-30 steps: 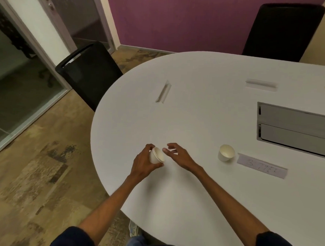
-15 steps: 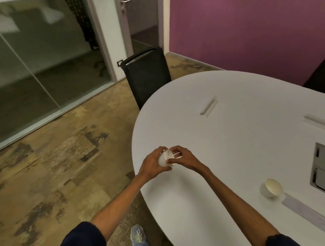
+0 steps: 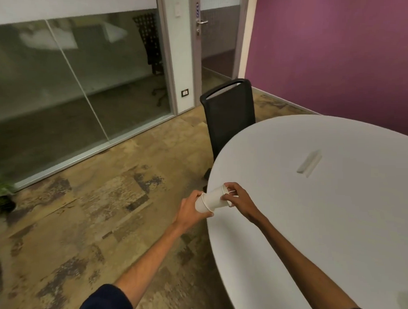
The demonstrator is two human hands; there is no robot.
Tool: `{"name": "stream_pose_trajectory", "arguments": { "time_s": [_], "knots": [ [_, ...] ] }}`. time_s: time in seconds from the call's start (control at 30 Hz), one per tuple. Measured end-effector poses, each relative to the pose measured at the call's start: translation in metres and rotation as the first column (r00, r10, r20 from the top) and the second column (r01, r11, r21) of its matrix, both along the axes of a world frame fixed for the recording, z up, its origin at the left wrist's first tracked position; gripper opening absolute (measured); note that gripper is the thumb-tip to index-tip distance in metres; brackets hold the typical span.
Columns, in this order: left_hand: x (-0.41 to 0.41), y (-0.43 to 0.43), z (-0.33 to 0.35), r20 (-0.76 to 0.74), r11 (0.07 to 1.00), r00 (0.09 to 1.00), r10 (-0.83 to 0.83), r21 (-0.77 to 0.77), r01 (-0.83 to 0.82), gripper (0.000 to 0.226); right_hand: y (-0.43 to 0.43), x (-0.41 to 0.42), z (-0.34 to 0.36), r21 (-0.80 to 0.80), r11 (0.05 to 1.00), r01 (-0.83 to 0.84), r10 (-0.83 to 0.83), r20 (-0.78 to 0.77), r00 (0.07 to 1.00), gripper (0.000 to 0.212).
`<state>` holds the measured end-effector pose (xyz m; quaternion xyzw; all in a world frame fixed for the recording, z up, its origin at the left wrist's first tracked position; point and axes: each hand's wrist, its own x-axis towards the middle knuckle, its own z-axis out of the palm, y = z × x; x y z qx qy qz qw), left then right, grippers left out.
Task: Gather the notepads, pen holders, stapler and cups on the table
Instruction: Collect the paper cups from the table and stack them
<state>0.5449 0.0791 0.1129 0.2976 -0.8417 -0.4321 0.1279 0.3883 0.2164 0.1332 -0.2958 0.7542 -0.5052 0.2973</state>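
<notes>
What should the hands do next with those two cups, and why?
Probably push the right cup fully into the left cup. The left hand and right hand each grip one at the table edge, with the right cup's base only partly inside. Nested, one hand could carry both.

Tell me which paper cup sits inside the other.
The right-hand cup, pinched by the right hand: its base is inside the left-hand cup, which the left hand grips.

Nested cups (image 3: pixel 214 197) between left hand (image 3: pixel 188 211), right hand (image 3: pixel 239 199)
</notes>
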Motion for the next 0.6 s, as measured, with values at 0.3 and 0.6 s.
{"name": "stream_pose_trajectory", "arguments": {
  "time_s": [0.3, 0.6],
  "knots": [
    [0.022, -0.069, -0.013, -0.009, 0.991, 0.996, 0.088, -0.101, -0.089, 0.082, -0.068, 0.008, -0.011, -0.064, 0.988, 0.144, -0.133, 0.142, 0.981, 0.047],
    [-0.015, -0.131, -0.017, -0.087, 0.985, 0.985, 0.151, -0.068, -0.158, 0.086, -0.127, -0.024, -0.021, -0.082, 0.965, 0.248, -0.225, 0.217, 0.950, 0.054]
  ]
}}
